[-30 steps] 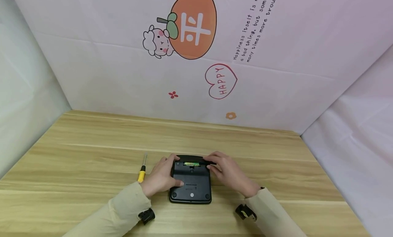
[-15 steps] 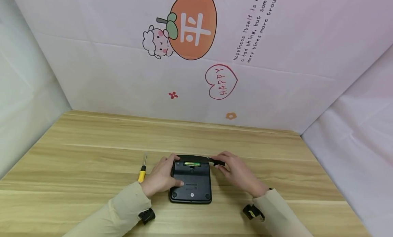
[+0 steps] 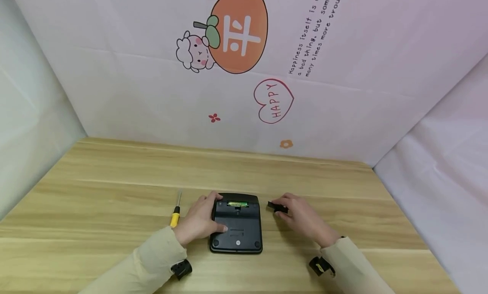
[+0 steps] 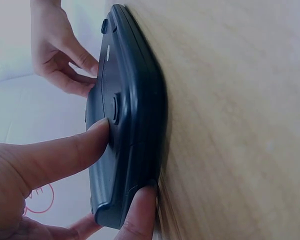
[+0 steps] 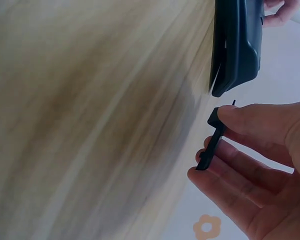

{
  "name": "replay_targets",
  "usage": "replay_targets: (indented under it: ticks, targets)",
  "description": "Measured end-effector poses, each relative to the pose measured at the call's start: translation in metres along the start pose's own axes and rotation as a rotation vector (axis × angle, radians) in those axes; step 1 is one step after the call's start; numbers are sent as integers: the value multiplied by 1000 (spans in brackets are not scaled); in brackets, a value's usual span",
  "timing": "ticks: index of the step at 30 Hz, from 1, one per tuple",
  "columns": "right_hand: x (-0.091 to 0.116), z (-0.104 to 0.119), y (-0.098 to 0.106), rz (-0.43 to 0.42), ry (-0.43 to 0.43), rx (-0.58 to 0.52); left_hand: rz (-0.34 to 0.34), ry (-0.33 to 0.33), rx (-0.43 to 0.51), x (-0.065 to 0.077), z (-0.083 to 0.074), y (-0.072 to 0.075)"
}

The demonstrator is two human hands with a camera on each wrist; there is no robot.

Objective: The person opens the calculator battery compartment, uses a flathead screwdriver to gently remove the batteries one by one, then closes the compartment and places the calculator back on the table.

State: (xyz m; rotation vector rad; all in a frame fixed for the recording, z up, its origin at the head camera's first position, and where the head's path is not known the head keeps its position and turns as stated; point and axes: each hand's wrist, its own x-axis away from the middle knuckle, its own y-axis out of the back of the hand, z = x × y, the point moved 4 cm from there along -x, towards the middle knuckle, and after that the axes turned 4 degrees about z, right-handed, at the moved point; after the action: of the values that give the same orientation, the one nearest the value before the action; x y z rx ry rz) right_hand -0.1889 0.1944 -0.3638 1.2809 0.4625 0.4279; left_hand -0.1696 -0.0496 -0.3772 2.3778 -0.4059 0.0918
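White printed backdrop (image 3: pixel 152 99) stands behind a wood-grain desk (image 3: pixel 129 167). Right hand (image 3: pixel 303 217): thumb and fingers pinched on a small black cover (image 3: pixel 278 208), held just above the desk. Change over the last second: hand and cover have drawn away from the upper right corner of the black device (image 3: pixel 244 224); now a gap separates them. For the work in hand, I read this as the cover being fully free of the device, with the compartment left accessible. Left hand (image 3: pixel 199 217): position unchanged, clamped on the device's left side, thumb on the upturned back.

Device: lies back-up on the desk between both hands; dark, rounded corners, round feet near the lower edge, a green battery (image 3: pixel 238 204) exposed in the far-end slot. Cover: narrow, with a thin projecting tab in the right wrist view. Further left: yellow-and-black screwdriver (image 3: pixel 175 216), unheld.
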Motion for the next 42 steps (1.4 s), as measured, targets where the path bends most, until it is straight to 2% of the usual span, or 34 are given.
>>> replay_targets:
  ticks: [14,23,42]
  targets:
    - [3,-7,-3,28,-51,-3,-12,-2,0,2,1,0]
    - [4,-10,-5,32,-54,-7,-7,14,-1,2,0,0]
    - [6,-15,-3,55,-80,-18,0,7,11,0,-2,1]
